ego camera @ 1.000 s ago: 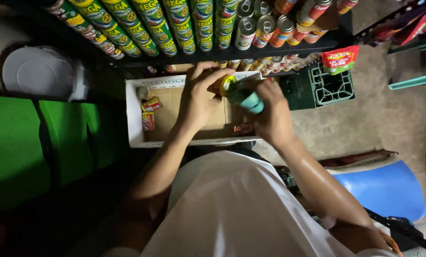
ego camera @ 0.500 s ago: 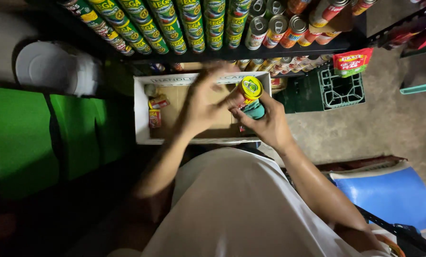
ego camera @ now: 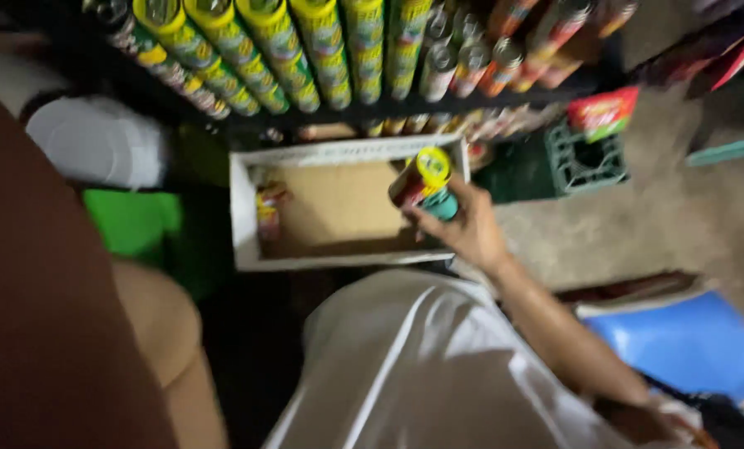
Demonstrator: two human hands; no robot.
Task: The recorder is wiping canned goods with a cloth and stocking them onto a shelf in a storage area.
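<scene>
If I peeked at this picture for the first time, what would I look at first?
Probably the right hand in the middle, gripping a yellow-lidded can and a teal-capped can above a white cardboard tray. Next, the rows of stacked yellow-and-green tins filling the dark shelf along the top. The bright blue plastic seat at lower right stands out too.

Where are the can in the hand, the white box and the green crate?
can (ego camera: pixel 426 179), head view, on its yellow top
white box (ego camera: pixel 243 220), head view, on its left wall
green crate (ego camera: pixel 565 158), head view, on its left rim
</scene>
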